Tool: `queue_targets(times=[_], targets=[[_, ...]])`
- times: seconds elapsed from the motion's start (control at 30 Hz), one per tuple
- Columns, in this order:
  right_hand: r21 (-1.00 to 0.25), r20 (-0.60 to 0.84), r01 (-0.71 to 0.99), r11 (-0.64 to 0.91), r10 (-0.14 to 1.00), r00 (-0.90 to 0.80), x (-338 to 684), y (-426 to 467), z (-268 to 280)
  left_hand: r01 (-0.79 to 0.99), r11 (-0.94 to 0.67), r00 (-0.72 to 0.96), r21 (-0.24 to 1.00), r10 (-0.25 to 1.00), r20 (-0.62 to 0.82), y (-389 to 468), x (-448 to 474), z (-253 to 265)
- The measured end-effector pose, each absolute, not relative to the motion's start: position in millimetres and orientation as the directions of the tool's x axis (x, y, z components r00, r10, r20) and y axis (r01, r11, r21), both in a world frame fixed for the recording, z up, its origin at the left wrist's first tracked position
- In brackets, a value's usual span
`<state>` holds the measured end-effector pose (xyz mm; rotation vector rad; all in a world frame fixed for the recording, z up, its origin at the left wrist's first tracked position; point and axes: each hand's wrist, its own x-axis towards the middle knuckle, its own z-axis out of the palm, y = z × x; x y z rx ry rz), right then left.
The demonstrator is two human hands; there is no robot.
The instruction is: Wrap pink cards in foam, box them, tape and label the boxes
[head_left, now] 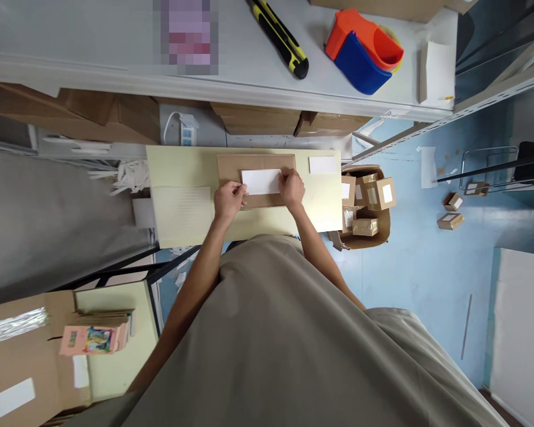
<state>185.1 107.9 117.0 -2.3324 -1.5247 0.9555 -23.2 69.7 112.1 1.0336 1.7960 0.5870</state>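
A flat brown cardboard box [231, 169] lies on the pale yellow tabletop [187, 172] in front of me. Over its middle is a blank white label [260, 182]. My left hand [229, 200] pinches the label's left edge near its lower corner, fingers closed. At the other end, my right hand [292, 187] grips the right edge between thumb and curled fingers. Whether the label touches the box all over, I cannot tell. A second white slip [323, 165] lies on the tabletop to the right of the box.
Above the table runs a grey shelf [115, 41] bearing a yellow-black utility knife [281, 38] and an orange-blue tape dispenser [362, 50]. An open carton [385, 228] of small labelled boxes stands at right. Books [100, 335] lie at lower left.
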Motion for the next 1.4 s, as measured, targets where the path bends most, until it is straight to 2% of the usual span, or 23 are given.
queue_targets(times=[0.13, 0.33, 0.53, 0.6, 0.8, 0.97, 1.2, 1.4], targets=[[-0.509, -0.436, 0.722, -0.469, 0.863, 0.254, 193, 107, 131, 0.37, 0.535, -0.184, 0.759, 0.843, -0.505, 70, -24, 113], [-0.481, -0.543, 0.789, -0.383, 0.836, 0.075, 198, 106, 139, 0.365, 0.537, -0.176, 0.761, 0.842, -0.51, 70, -25, 114], [-0.608, -0.305, 0.727, -0.32, 0.939, 0.158, 192, 131, 126, 0.365, 0.535, -0.179, 0.762, 0.843, -0.507, 68, -22, 114], [-0.615, -0.302, 0.73, -0.299, 0.944, 0.132, 187, 131, 124, 0.355, 0.537, -0.184, 0.765, 0.843, -0.506, 67, -22, 114], [-0.531, -0.482, 0.829, -0.176, 0.867, -0.124, 169, 121, 119, 0.38, 0.519, -0.154, 0.765, 0.852, -0.501, 66, -23, 112], [-0.57, -0.374, 0.793, -0.213, 0.927, -0.02, 156, 132, 120, 0.444, 0.499, -0.157, 0.744, 0.861, -0.484, 67, -24, 111], [-0.43, -0.545, 0.898, -0.089, 0.819, -0.18, 136, 122, 132, 0.582, 0.44, -0.121, 0.684, 0.878, -0.463, 64, -25, 112], [-0.362, -0.471, 0.919, -0.158, 0.882, -0.033, 126, 128, 128, 0.617, 0.411, -0.135, 0.671, 0.895, -0.425, 64, -24, 110]])
